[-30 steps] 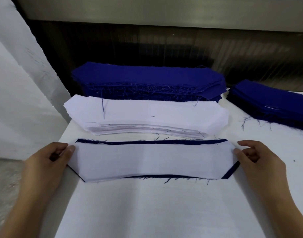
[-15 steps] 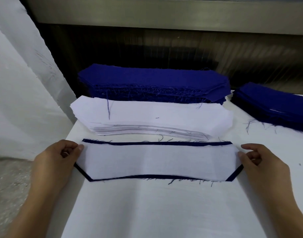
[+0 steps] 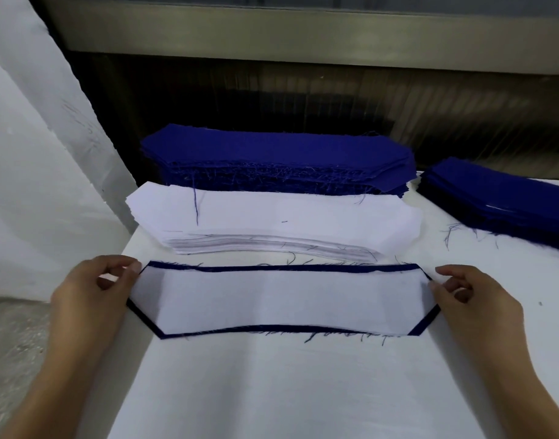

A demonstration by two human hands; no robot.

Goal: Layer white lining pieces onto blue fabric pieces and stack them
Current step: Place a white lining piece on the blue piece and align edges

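Observation:
A white lining piece [image 3: 281, 301] lies on a blue fabric piece [image 3: 303, 268] on the white table, with a thin blue border showing all round it. My left hand [image 3: 88, 296] pinches the pair's left end between thumb and fingers. My right hand [image 3: 474, 301] pinches its right end. Behind the pair sits a stack of white lining pieces [image 3: 271, 217], and behind that a thick stack of blue fabric pieces [image 3: 278, 153].
A second blue stack [image 3: 499, 198] lies at the far right of the table [image 3: 287, 391]. Loose blue threads lie near it. A white sheet [image 3: 34, 185] hangs at the left beyond the table's edge. A dark panel and a metal rail run along the back.
The white lining has shifted slightly on the blue piece, so the blue border shows more evenly, and both hands have closed into pinches at the ends.

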